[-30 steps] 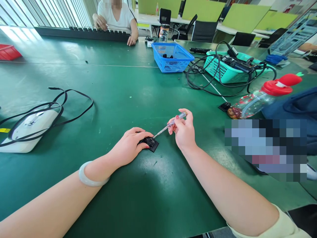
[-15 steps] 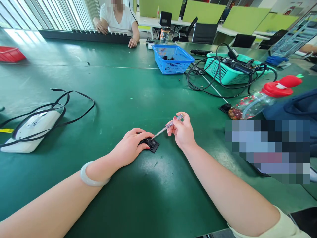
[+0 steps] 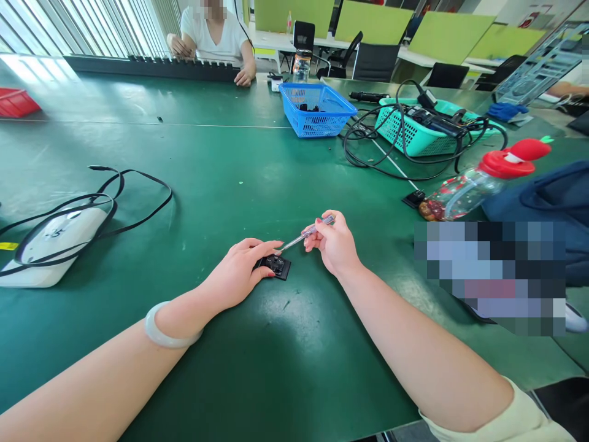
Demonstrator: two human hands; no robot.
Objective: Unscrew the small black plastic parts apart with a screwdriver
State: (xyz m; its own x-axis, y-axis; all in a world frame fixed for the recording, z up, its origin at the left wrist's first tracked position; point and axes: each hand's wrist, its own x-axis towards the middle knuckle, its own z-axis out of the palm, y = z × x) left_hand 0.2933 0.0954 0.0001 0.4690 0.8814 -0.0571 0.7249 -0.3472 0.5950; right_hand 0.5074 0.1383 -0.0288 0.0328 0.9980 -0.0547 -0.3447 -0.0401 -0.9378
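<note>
On the green table, a small flat black part (image 3: 278,266) with raised details on its face lies under the fingers of my left hand (image 3: 237,270). Thumb and fingers grip it from its near and far edges, and its left end is hidden. My right hand (image 3: 338,245) is closed around the clear handle of a thin screwdriver (image 3: 299,238). The shaft slants down to the left, and its tip is at the far edge of the black part, close to my left fingertips. Whether the tip touches the part I cannot tell.
A white device (image 3: 59,239) wrapped in black cable lies left. At the back stand a blue basket (image 3: 317,116) and a teal basket (image 3: 396,129) with cables. A red-capped bottle (image 3: 460,190) lies right, beside a dark blue bag (image 3: 547,209). A person (image 3: 216,37) sits across.
The black part has turned slightly under my left hand. The screwdriver tip has shifted a little with it. The whole view has slid slightly to the left.
</note>
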